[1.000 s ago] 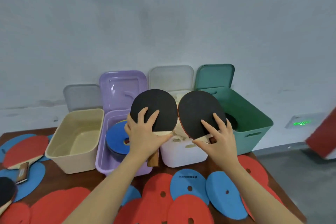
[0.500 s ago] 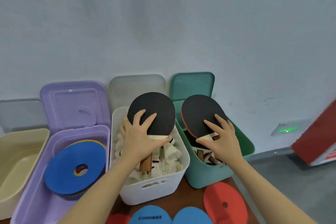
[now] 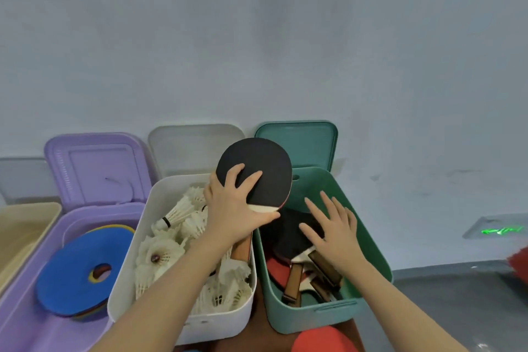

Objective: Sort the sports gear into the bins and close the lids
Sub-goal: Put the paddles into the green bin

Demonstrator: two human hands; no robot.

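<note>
Plain wall behind smooth plastic bins (image 3: 368, 240). Your left hand (image 3: 234, 214) grips a round rubber-faced paddle (image 3: 257, 168); your right hand (image 3: 334, 231) hovers, fingers spread.

No readable text (green sign (image 3: 502, 230) blurred)

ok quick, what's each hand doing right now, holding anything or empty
Left hand: grips a black-faced paddle near the blade's base.
Right hand: open, fingers spread, holding nothing, over the paddles in the green bin.
</note>
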